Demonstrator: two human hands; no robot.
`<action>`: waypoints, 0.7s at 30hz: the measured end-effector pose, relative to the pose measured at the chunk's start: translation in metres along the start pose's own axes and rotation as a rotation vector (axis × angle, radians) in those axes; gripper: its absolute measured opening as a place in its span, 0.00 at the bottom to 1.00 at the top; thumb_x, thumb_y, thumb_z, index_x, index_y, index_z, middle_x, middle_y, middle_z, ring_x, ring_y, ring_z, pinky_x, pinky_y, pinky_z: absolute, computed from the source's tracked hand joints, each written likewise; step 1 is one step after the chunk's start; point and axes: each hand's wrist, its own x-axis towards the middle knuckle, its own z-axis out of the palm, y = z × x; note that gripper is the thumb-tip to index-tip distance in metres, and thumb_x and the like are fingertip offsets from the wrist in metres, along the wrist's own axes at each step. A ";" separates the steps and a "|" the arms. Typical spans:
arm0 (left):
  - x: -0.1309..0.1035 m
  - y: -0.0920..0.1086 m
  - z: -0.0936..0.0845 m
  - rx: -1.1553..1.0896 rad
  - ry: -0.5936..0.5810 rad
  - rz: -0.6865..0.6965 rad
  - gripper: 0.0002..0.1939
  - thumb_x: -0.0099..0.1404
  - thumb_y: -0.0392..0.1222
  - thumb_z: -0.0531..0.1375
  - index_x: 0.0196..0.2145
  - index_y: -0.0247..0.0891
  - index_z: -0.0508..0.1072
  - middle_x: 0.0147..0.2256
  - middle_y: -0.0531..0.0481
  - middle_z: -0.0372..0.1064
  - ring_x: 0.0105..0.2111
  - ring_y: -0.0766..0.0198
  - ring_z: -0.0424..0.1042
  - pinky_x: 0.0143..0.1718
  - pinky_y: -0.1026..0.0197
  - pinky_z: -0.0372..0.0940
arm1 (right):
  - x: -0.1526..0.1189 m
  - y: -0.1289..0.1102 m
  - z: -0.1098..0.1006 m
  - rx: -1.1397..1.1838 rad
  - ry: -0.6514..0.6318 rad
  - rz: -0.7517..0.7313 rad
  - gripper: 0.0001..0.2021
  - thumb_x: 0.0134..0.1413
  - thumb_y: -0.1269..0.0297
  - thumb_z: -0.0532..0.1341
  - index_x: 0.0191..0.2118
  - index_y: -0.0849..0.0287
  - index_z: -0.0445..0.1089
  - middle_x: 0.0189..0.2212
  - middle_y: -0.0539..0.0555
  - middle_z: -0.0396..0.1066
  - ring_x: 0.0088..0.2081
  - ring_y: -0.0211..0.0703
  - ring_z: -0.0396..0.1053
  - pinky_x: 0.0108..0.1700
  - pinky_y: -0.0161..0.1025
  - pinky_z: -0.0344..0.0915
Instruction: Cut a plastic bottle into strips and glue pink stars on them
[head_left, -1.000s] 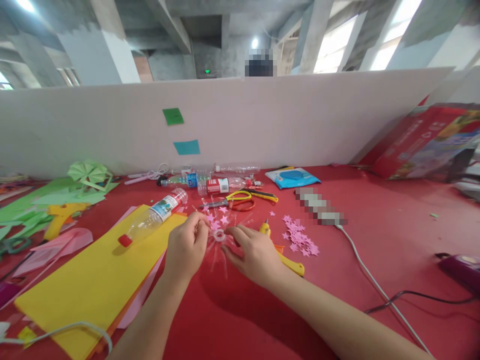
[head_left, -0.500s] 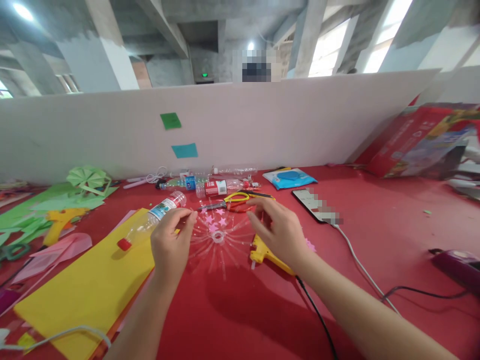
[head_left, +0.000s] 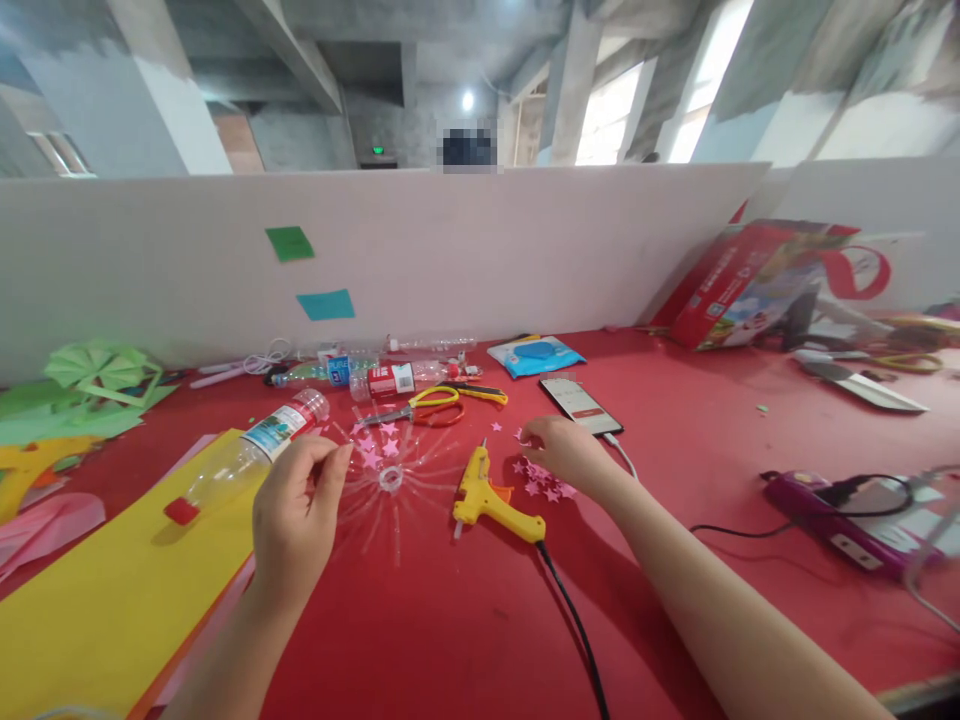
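A clear plastic bottle cut into strips (head_left: pixel 391 479) lies splayed out like a flower, its neck ring in the middle. Several pink stars (head_left: pixel 389 447) rest on its far strips. My left hand (head_left: pixel 300 500) is at the left edge of these strips, thumb and forefinger pinched together; whatever is between them is too small to make out. Over a pile of pink stars (head_left: pixel 541 483) on the right is my right hand (head_left: pixel 564 446), fingers curved down and a little apart, with no held thing visible. Between the hands lies a yellow glue gun (head_left: pixel 491 500), its nozzle pointing away.
Scissors (head_left: pixel 436 397) and a yellow cutter (head_left: pixel 491 394) lie behind the strips. Plastic bottles (head_left: pixel 281 425), a wipes pack (head_left: pixel 536 354) and a phone (head_left: pixel 581 403) are around them. Yellow sheets (head_left: pixel 112 570) cover the left; a purple power strip (head_left: pixel 832 515) sits right.
My right hand has moved right, from above the glue gun to the star pile. My left hand stays pinched by the strips. The view has turned to the right.
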 end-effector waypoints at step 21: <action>-0.033 0.035 0.014 -0.239 -0.416 0.044 0.09 0.60 0.36 0.56 0.40 0.42 0.67 0.26 0.54 0.67 0.21 0.70 0.63 0.23 0.68 0.60 | -0.025 -0.052 -0.017 0.632 -0.055 -0.122 0.05 0.56 0.66 0.55 0.30 0.59 0.64 0.26 0.49 0.70 0.27 0.37 0.67 0.27 0.32 0.63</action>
